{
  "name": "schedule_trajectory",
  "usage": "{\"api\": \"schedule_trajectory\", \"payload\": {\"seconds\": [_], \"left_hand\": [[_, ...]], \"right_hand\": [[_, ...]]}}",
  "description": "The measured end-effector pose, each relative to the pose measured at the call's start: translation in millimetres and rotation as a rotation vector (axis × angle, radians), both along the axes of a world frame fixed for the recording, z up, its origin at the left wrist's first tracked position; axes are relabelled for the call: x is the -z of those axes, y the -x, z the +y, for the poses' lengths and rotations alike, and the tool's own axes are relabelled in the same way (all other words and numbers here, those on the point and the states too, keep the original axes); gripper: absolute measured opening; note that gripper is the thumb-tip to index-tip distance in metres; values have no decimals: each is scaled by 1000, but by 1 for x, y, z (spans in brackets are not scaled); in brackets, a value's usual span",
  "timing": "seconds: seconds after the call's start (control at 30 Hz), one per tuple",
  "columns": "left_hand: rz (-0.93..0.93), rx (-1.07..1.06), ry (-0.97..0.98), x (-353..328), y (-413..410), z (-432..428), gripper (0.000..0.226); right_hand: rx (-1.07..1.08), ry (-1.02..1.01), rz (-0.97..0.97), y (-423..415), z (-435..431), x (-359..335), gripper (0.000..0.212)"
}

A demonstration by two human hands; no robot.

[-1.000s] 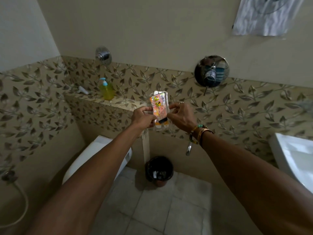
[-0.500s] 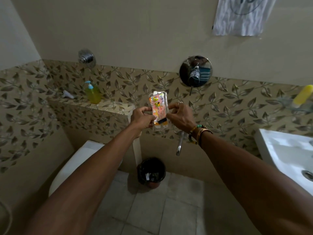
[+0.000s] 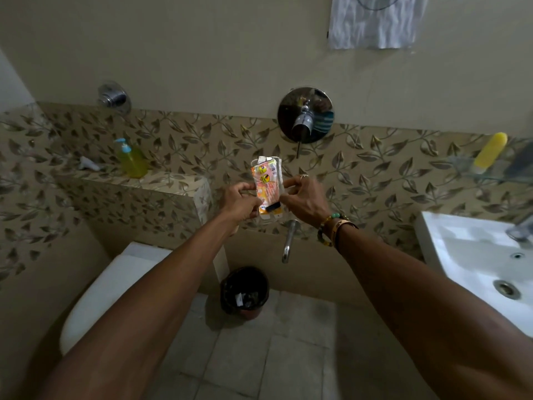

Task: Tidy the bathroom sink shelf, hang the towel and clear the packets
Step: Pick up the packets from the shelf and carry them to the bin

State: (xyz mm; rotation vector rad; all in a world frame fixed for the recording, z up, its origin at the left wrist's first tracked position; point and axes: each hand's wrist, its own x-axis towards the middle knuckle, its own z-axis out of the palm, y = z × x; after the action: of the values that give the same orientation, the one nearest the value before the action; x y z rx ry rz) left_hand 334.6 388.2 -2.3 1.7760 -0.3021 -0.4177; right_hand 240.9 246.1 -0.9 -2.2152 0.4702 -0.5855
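An orange packet [image 3: 266, 187] is held upright in mid-air before the leaf-patterned tiles. It is pinched at its left edge by the left hand [image 3: 239, 202] and at its right edge by the right hand [image 3: 305, 199], with fingers [image 3: 246, 187] curled onto it on both sides. Below it, a dark bin [image 3: 245, 290] is seen on the floor. A towel [image 3: 377, 21] is hung on the wall above, and the white sink [image 3: 473, 255] is seen at the right.
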Motion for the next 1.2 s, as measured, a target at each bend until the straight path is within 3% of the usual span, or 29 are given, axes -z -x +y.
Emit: {"api": "schedule_trajectory", "payload": {"seconds": [0.6,1.2], "left_hand": [[3,86,-27,11,4,-47,31],[0,177,-30,6,-35,-14,34]], "right_hand": [[111,-14,-1,20,-34,7,22],[172,2,-5,-6,8,3,22]]}}
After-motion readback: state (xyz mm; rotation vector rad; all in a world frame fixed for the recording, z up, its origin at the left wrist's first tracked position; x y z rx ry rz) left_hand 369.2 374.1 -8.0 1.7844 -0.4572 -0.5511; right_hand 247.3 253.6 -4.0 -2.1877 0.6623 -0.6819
